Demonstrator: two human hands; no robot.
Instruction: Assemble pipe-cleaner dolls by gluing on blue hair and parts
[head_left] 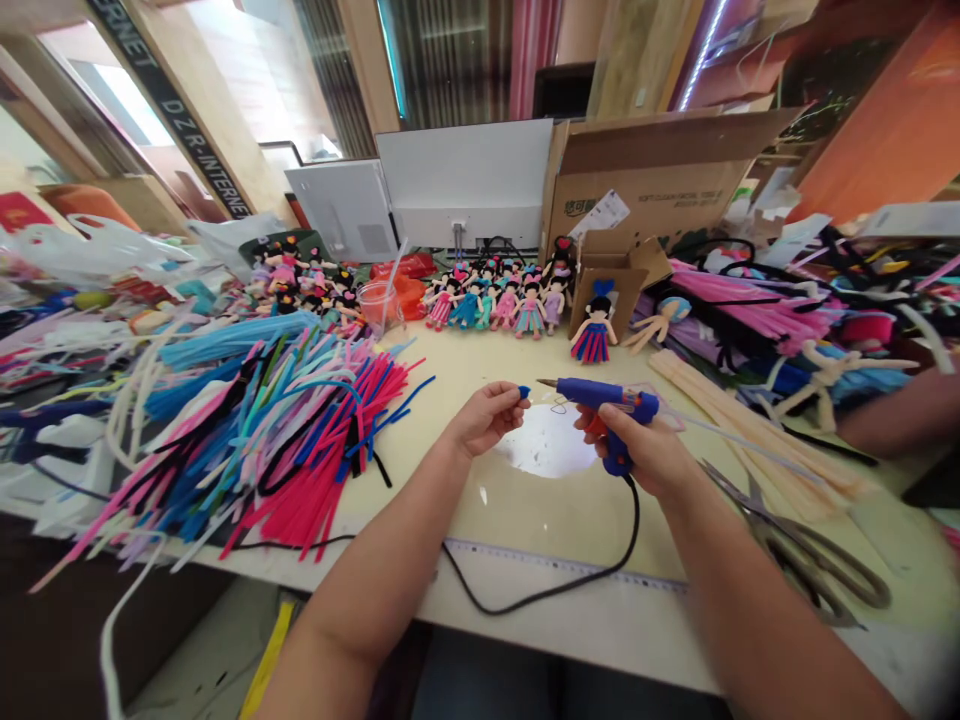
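Between thumb and fingers, my left hand [495, 415] pinches a small blue piece [524, 392], too small to name. My right hand [637, 440] is wrapped round the grip of a blue glue gun [600, 392] with an orange trigger. Its nozzle points left at the blue piece, a short gap apart. From the back of the gun a clear glue stick [697, 422] sticks out, and a black cord [540, 597] loops down from the handle. Behind the gun, a doll [592, 335] in a blue and red striped skirt leans against a small cardboard box [611, 270].
Many coloured pipe cleaners [300, 420] are heaped on the left. Rows of small dolls [495, 300] stand behind. Scissors [795, 540] and beige strips [750, 430] lie right of my right arm. A ruler [570, 562] runs along the near edge; a monitor [465, 170] stands at the back.
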